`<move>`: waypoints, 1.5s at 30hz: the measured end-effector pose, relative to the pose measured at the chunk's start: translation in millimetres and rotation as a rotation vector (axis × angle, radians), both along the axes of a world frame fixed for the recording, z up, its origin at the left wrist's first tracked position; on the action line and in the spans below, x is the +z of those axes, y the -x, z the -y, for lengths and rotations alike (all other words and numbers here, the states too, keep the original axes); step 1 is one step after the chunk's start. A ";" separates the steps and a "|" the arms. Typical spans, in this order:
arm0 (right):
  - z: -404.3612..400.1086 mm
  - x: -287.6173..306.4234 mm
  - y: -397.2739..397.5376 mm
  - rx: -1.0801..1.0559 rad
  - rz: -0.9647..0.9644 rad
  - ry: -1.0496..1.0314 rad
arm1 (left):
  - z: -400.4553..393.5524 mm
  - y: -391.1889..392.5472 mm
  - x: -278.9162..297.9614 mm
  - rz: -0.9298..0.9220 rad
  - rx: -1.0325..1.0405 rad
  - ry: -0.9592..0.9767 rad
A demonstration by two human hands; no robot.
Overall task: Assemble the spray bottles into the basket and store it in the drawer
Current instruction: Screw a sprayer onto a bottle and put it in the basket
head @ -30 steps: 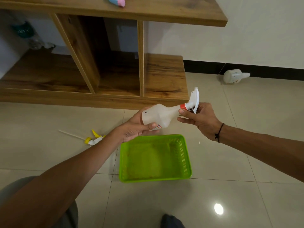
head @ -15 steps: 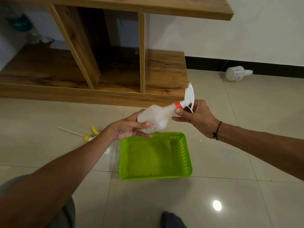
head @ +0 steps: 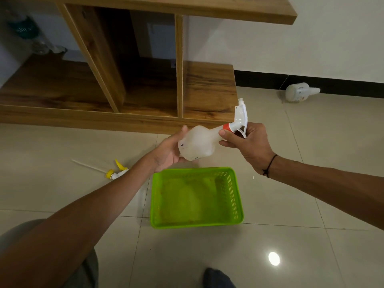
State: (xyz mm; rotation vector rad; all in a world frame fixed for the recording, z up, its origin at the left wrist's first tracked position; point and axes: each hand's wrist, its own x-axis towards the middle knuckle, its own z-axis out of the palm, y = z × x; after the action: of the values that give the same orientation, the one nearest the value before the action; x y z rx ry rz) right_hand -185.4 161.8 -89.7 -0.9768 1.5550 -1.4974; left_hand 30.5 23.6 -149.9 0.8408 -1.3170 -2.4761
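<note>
I hold a translucent white spray bottle (head: 197,143) sideways in the air, just above the far edge of the green basket (head: 232,192) on the floor. My left hand (head: 166,151) cups the bottle's base. My right hand (head: 247,143) grips its neck at the red collar and white trigger head (head: 240,118). A loose yellow-and-white spray head (head: 116,172) with a long dip tube lies on the tiles left of the basket. A second white bottle (head: 297,92), without a head, lies on its side by the wall at the right.
A wooden shelf unit (head: 116,119) with open compartments stands on the floor behind my hands; a glass bottle (head: 27,32) sits at its far left. My knee (head: 89,265) and foot (head: 216,278) are at the bottom edge. The basket holds nothing.
The bottle has turned in my hands, its label now facing down. My left hand shifted from gripping over the body to cupping the base. The view moved closer.
</note>
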 end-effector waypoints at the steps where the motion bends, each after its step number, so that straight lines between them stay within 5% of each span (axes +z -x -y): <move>1: 0.1 1.6 2.2 0.013 0.006 0.004 | 4.0 -2.7 0.1 0.017 -0.003 -0.082; 5: -1.6 3.3 8.2 0.075 -0.004 -0.022 | 7.0 -11.2 -3.4 0.057 -0.158 -0.150; 12: -3.4 -0.8 15.4 0.041 0.084 -0.060 | 10.1 -9.2 -4.6 -0.092 -0.001 -0.118; 18: 3.2 -0.7 17.8 0.105 0.037 -0.062 | 6.7 -5.8 -1.0 0.014 -0.012 -0.187; 23: 0.3 -4.0 19.6 0.084 0.063 -0.103 | 14.1 -12.5 -4.0 -0.135 -0.006 -0.057; 28: 2.1 -1.7 14.6 0.173 0.063 -0.074 | 16.0 -14.8 0.8 0.069 -0.240 -0.157; 31: 3.4 -0.5 16.5 0.181 0.062 -0.068 | 13.3 -13.4 -2.9 0.077 -0.126 -0.189; 39: -1.6 -4.4 17.7 0.078 0.097 -0.098 | 15.0 -15.9 1.1 -0.050 -0.060 0.068; 45: 1.6 -1.3 18.3 0.206 0.108 -0.067 | 24.1 -22.8 5.6 0.062 -0.299 -0.083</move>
State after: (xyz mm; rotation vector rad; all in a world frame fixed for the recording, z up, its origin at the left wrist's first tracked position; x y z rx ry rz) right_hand -203.7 160.3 -91.0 -0.9701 1.3748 -1.3246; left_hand 53.3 -0.5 -144.3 0.7945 -1.4652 -2.7694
